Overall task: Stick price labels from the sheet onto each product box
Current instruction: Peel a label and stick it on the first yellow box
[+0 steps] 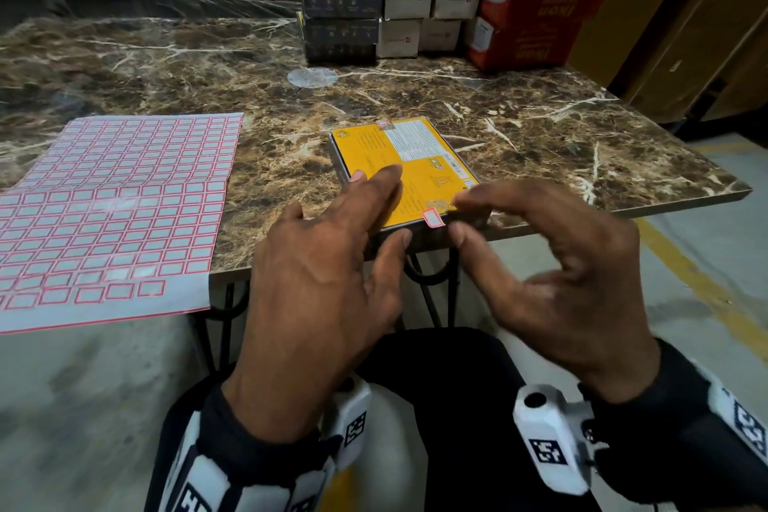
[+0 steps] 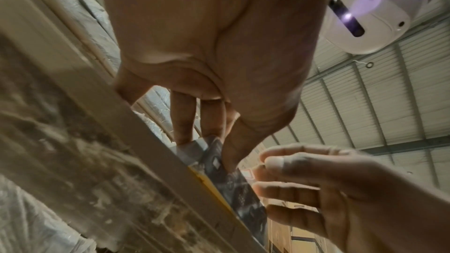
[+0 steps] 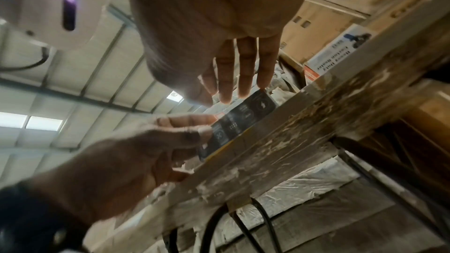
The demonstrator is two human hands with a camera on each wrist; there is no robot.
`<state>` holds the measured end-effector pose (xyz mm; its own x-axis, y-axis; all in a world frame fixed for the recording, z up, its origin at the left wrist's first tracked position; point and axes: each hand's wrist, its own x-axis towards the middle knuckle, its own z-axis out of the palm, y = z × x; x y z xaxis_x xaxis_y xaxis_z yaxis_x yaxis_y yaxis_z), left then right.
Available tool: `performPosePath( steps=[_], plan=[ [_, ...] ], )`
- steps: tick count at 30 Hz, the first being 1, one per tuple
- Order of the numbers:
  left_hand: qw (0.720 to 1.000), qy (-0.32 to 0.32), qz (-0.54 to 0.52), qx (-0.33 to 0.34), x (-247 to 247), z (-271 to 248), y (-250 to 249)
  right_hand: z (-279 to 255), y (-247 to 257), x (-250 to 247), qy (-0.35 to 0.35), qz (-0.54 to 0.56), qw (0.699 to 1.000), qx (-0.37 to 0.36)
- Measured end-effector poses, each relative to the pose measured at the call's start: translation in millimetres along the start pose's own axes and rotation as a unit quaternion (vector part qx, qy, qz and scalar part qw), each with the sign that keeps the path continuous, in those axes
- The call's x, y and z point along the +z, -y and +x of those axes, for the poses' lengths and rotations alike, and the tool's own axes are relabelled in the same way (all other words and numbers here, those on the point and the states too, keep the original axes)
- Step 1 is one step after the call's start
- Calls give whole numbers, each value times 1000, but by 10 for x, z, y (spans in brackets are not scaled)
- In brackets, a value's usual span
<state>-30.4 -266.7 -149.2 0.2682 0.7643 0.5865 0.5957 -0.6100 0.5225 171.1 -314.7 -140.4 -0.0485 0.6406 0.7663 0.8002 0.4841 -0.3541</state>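
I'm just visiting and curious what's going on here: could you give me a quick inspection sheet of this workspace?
Surface: brown marble-pattern table, on dark metal legs.
Job's things: yellow box at the near edge, a red-bordered label on its near corner; label sheet lying to the left.
Clutter: stacked boxes at the far side; a round clear sticker.
Hands: left hand holds the box; right hand hovers by the label, fingers loosely curled, holding nothing.
Cables: nothing seen on the table.
Surroundings: large cartons, concrete floor with a yellow line.
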Motion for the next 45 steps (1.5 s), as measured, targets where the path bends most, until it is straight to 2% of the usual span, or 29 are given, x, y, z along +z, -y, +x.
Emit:
performPosePath(
  steps=[5,12,19,23,25,30,35,42,45],
  plan=[
    [1000,12,-6,-24,0,7,3,226,-181,67,40,54,995,73],
    [998,23,-35,-41,-17,12,-19,141,-241,117,64,94,993,29],
    [998,14,-34,-46,-32,10,-45,154,-199,114,57,97,992,48],
    [998,14,-37,-43,-32,7,-40,158,-186,143,73,57,996,-19],
    [998,17,-40,-42,-33,10,-37,130,-201,144,72,43,996,-30],
    [998,30,-31,-43,-58,20,-44,29,-209,116,70,26,997,-31],
    [998,33,-38,-40,-49,14,-48,58,-147,108,115,-27,992,-34],
    [998,37,-25,-47,-73,23,-75,-8,-210,94,65,33,997,-24],
    [998,44,-15,-43,-87,15,-71,15,-165,89,82,8,996,-20]
  ],
)
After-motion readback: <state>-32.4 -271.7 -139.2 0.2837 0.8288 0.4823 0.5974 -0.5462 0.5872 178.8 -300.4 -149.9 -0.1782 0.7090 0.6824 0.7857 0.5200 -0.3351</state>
